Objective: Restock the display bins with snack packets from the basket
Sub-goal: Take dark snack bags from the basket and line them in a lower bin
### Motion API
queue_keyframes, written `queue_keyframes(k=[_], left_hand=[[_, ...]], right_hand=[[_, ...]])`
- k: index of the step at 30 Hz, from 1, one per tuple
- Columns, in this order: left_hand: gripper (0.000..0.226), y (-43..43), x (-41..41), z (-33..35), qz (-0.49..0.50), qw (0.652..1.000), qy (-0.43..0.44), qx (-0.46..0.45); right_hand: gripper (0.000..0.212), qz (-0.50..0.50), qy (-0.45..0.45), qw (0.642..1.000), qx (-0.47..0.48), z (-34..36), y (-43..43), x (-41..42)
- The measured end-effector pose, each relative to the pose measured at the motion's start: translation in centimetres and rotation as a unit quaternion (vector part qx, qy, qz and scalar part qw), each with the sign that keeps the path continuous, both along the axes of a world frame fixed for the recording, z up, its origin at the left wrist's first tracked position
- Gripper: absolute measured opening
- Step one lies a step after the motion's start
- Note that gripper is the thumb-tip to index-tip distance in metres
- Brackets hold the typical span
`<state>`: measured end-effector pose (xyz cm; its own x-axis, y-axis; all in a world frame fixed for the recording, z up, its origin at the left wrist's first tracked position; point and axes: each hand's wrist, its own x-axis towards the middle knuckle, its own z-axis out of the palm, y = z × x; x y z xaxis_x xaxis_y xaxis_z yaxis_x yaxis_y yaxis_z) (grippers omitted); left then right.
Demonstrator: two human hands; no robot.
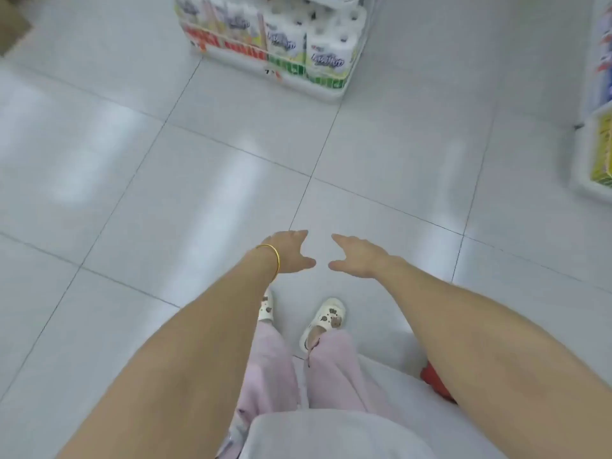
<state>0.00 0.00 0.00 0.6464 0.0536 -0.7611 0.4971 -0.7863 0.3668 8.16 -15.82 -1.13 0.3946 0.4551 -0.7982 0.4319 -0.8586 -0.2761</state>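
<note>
White glossy floor tiles [165, 160] fill nearly everything we see, streaked with pale light. At the top centre stands a low display of wrapped paper-roll packs [298, 44], and a shelf unit [592, 180] with yellow packs [602, 150] cuts in at the right edge. A brown cardboard box [11, 24] pokes into the upper left corner. Down the middle, we reach both bare arms out over the floor. Our left hand [291, 253], with a gold bangle [273, 256] at the wrist, has its fingers relaxed and spread and holds nothing. Our right hand [357, 258] is just beside it, also loose and empty, the two thumbs pointing toward each other but apart. Below them are white clogs [326, 318] and pink trousers [331, 369]. At the lower right, a red thing [433, 379] peeks out from behind our right forearm; too little shows to say whether it is the basket.
</note>
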Motion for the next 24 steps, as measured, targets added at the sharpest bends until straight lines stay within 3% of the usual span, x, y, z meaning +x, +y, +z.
queue_keyframes(k=[6,10,14,19,24], left_hand=[[0.069,6.6,-14.4,-4.3,0.162,0.984,0.074,-0.024],[0.07,12.6,-22.5,-5.5,0.296,0.949,0.101,-0.048],[0.055,20.3,-29.9,-5.9,0.4,0.911,0.088,-0.053],[0.073,29.6,-37.8,-5.2,0.492,0.866,0.078,-0.048],[0.074,38.3,-43.2,-4.8,0.569,0.819,0.059,-0.048]], right_hand=[[0.072,0.157,0.063,0.983,-0.065,-3.3,9.6,-8.7],[0.072,0.254,0.066,0.961,-0.084,-4.3,18.7,-14.1],[0.07,0.348,0.054,0.931,-0.091,-4.8,29.9,-19.8],[0.07,0.448,0.023,0.892,-0.056,-4.1,43.8,-26.7],[0.067,0.509,0.013,0.86,-0.039,-3.8,55.9,-32.4]])
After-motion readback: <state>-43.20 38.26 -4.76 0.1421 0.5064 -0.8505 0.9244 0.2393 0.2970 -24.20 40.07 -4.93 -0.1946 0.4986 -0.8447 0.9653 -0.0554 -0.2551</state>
